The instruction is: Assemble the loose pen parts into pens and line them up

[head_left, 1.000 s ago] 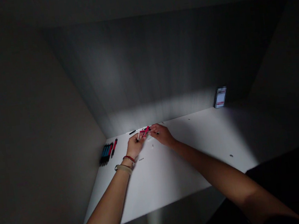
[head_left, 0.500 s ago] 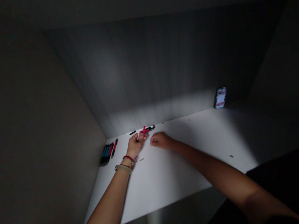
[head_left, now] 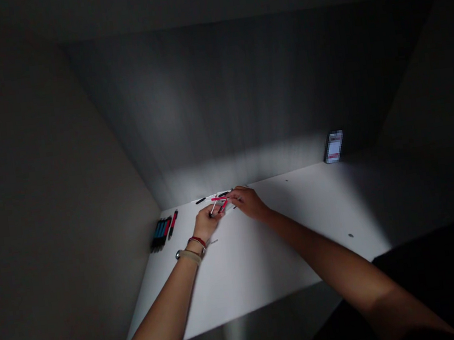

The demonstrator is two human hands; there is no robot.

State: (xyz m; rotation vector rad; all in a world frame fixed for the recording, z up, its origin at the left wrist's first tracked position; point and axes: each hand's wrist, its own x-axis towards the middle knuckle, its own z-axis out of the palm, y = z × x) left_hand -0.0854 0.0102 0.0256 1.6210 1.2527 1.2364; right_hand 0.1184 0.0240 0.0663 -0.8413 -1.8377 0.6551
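My left hand (head_left: 207, 222) is closed around small pen parts. Between its fingers a thin white pen refill (head_left: 214, 207) with a dark end and a short red pen barrel (head_left: 224, 204) stick out. My right hand (head_left: 248, 200) is just to the right, fingers pinched at the end of a second red pen barrel (head_left: 217, 199) that lies level above the left fingertips. Behind the hands, black pen parts (head_left: 223, 194) are partly covered by my fingers. A black grip piece (head_left: 200, 201) lies left of them.
Several blue and red pens (head_left: 161, 233) lie in a row by the left wall, with one red and black pen (head_left: 173, 224) beside them. A small spring (head_left: 214, 241) is near my left wrist. A phone (head_left: 334, 147) leans at the back right of the white table (head_left: 241, 284).
My right hand has moved up and slightly left to the pen parts and now pinches a red barrel. In my left hand, the red barrel has tilted over from upright.
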